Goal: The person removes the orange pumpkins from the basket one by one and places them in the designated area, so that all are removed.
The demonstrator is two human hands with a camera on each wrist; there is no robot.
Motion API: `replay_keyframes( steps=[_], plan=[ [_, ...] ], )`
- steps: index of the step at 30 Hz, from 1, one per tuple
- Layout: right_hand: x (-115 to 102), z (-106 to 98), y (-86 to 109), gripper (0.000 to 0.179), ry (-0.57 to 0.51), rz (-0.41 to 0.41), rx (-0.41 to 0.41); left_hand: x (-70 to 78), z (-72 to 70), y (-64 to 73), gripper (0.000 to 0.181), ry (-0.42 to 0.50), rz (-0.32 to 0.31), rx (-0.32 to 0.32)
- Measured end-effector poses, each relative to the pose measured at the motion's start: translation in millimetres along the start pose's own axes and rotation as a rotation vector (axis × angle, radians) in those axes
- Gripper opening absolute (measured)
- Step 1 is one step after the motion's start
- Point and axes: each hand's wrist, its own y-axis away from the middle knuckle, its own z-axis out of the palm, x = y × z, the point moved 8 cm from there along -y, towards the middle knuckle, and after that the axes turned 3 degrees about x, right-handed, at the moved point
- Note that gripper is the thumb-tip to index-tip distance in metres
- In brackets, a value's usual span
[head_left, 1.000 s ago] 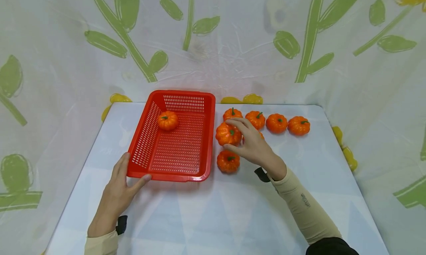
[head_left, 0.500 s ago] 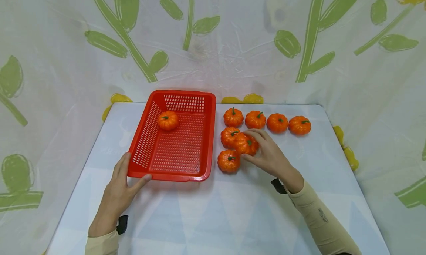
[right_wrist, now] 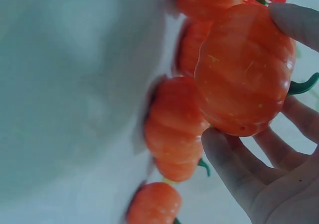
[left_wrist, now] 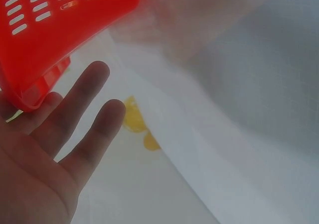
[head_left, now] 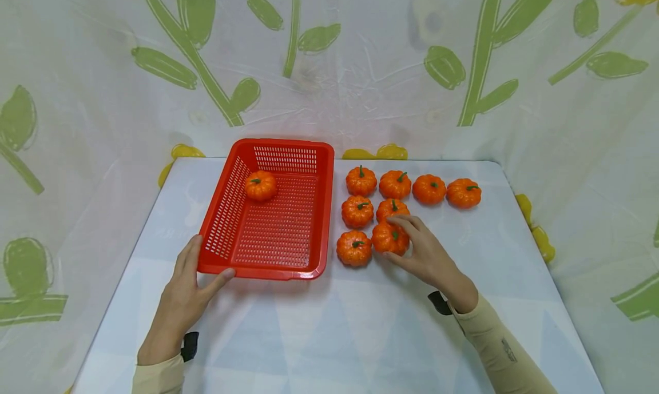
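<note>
In the head view my right hand (head_left: 429,257) holds a small orange pumpkin (head_left: 390,238) with a green stem between thumb and fingers. The right wrist view shows that pumpkin (right_wrist: 244,69) large and close, overlapping others behind it. Just left of it lies another pumpkin (head_left: 353,248); one more (head_left: 393,209) is right behind it, partly covered. My left hand (head_left: 180,299) is at the near left corner of a red plastic basket (head_left: 325,228), thumb on the front rim. Its fingers look straight and spread in the left wrist view. Inside the basket sits one pumpkin (head_left: 261,186).
Along the back of the table (head_left: 309,337) runs a row of several pumpkins (head_left: 429,189), with another pumpkin (head_left: 357,211) in front of its left end. A curtain (head_left: 355,85) printed with green leaves hangs behind the table's far edge.
My right hand has carried its pumpkin rightward and toward the front, uncovering the pumpkins at the left of the group. The left hand and the basket have stayed put.
</note>
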Motion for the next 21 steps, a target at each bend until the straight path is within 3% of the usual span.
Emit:
replay_keyframes(
  steps=[21],
  plan=[
    [21,21,15.7,0.072,0.009,0.047,-0.064,-4.9,3.0,-1.1,0.106,0.016,0.023,0.013]
  ],
)
